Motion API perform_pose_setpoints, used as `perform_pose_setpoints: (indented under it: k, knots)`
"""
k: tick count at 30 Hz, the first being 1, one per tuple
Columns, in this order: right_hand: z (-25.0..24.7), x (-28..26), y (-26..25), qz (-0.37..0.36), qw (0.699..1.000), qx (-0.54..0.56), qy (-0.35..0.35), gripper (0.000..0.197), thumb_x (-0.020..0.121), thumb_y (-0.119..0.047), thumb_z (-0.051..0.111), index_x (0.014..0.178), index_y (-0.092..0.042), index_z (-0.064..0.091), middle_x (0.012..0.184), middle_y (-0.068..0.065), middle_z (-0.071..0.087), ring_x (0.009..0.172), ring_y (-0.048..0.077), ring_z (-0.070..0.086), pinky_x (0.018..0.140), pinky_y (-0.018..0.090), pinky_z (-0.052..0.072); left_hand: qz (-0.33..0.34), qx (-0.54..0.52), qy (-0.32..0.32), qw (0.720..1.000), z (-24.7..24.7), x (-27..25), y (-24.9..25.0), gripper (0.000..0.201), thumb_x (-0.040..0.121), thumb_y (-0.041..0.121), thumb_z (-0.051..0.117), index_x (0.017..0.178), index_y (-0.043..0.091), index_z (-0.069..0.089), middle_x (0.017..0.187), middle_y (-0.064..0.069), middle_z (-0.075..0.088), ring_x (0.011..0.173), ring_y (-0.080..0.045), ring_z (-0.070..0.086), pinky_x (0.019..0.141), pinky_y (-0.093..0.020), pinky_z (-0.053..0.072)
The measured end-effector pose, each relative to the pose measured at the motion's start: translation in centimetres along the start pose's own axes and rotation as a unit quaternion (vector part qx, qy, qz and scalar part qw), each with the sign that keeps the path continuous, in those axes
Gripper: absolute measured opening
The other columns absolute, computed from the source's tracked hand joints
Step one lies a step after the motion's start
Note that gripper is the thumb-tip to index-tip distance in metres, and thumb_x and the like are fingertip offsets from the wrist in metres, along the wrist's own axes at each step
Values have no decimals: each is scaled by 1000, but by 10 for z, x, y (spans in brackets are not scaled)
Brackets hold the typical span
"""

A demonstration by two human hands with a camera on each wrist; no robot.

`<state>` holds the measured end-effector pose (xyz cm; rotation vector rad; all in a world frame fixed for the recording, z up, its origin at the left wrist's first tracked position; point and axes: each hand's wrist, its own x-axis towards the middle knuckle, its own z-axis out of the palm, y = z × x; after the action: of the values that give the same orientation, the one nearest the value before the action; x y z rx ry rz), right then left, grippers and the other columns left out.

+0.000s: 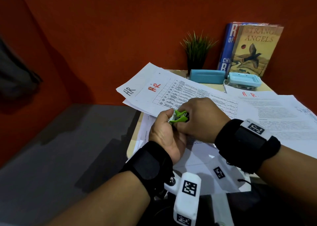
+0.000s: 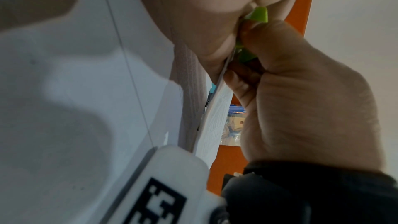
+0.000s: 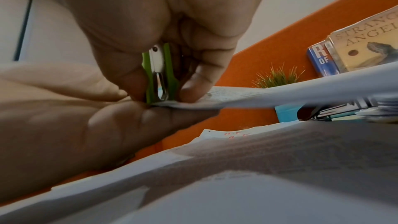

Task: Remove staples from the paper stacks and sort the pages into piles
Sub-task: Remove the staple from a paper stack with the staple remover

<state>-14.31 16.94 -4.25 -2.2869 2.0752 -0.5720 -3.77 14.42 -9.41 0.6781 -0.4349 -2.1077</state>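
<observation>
A green staple remover [image 1: 180, 117] sits at the near corner of a stapled paper stack [image 1: 188, 92] printed with a table and marked "H.R" in red. My right hand [image 1: 195, 116] grips the remover from above; the right wrist view shows its metal jaws [image 3: 162, 88] pressed down on the paper corner [image 3: 193, 104]. From the left, my left hand [image 1: 163, 124] pinches that same corner, thumb on top and fingers beneath. The staple itself is hidden under the remover. In the left wrist view the stack's edge [image 2: 217, 108] runs between both hands.
More loose pages lie to the right [image 1: 283, 119] and under my wrists [image 1: 197, 158]. At the back stand a blue case [image 1: 207, 76], a light blue box [image 1: 245, 82], a small plant [image 1: 197, 50] and books [image 1: 253, 49]. The table's left edge [image 1: 135, 136] drops to grey floor.
</observation>
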Motion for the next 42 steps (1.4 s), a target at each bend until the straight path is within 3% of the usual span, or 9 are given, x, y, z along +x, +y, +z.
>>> perform_pose_setpoints:
  k: [4,11,15,20,24,28,34,38,42]
  knots:
    - [-4,4,0,48,998,38,-14,25,71,-46,72,81,-23,69,68,-6,63,69,13,58,66,26,49,6,15,47,999,-1,7,-3,44,96,27,53,124,-4,65,122,-24,70,116,-41,67,104,-54,48]
    - [-13,6,3,175,885,428,-57,15,73,0,79,79,5,66,60,19,59,52,23,52,55,32,49,-20,-27,56,998,3,14,0,32,106,15,33,103,0,62,84,-19,67,61,-27,69,56,-32,61]
    - [-21,4,-2,18,985,153,-79,30,69,-29,84,95,-19,73,81,0,69,72,14,61,69,26,50,-46,-60,30,997,3,9,6,39,103,19,35,89,0,66,80,-17,71,68,-27,70,73,-33,56]
    - [-26,-2,8,-60,990,95,-82,47,65,-35,86,109,-25,73,98,-10,66,91,9,62,80,21,47,-65,-92,42,993,5,4,11,42,102,31,45,90,-5,63,76,-21,69,60,-28,70,54,-26,58]
    - [-31,-3,26,-16,991,128,-15,46,66,-33,87,108,-22,74,99,-9,68,87,5,63,72,2,40,-67,-107,10,992,-2,6,12,56,101,32,42,140,-6,50,143,-22,56,130,-23,53,112,-27,43]
    - [-38,-8,39,-16,998,60,-6,49,65,-38,84,110,-20,74,102,-5,69,91,13,62,78,18,43,-40,-111,-50,992,2,3,11,52,103,32,37,136,-3,55,131,-27,65,127,-41,59,85,-62,53]
    - [-31,-16,33,-35,999,17,-6,58,64,-55,78,109,-19,74,100,3,70,90,21,63,81,31,50,-12,-4,-78,997,6,4,12,41,105,26,36,123,1,62,120,-20,72,105,-36,68,83,-43,58]
    - [-30,-14,25,-33,999,14,11,67,63,-65,56,101,-14,75,95,8,70,88,27,64,79,40,53,23,42,-82,995,6,7,11,40,103,16,39,130,-6,57,128,-28,65,118,-43,59,105,-50,43]
    - [-30,-10,20,-14,1000,-14,-8,72,58,-68,41,96,-16,73,92,5,66,87,25,61,77,38,51,33,59,-69,995,6,9,12,44,102,17,43,136,-10,51,134,-33,59,101,-39,64,86,-41,54]
